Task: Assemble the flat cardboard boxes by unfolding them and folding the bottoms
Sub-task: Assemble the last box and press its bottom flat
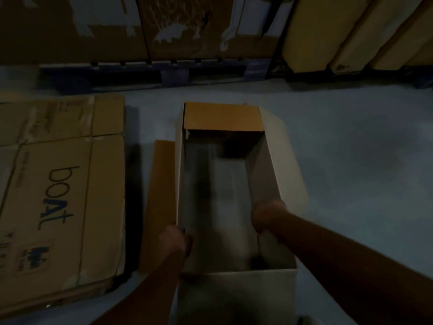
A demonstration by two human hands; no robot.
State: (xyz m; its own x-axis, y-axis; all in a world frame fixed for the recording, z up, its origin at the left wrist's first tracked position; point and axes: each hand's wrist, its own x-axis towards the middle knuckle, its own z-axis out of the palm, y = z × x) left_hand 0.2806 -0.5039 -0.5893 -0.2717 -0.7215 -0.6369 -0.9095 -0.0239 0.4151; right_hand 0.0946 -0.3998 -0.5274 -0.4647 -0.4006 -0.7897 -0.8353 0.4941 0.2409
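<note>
Left hand (174,240) fingers curled over the near end of the box's left wall, right hand (266,215) fingers hooked over the right wall a bit farther along, both clamped on cardboard, though too dim and blurry to pick out single fingers. Opened box (269,174) sitting on the floor (351,160) straight ahead between the two hands, long axis running directly away from the body. Orange flap (222,116) folded in at the far end, another orange flap (161,195) lying flat outside the left wall. Both hands at the near end, so probably a reach down or forward for the remaining flaps. Flat "boat" carton (63,195) lying well off to the left.
</note>
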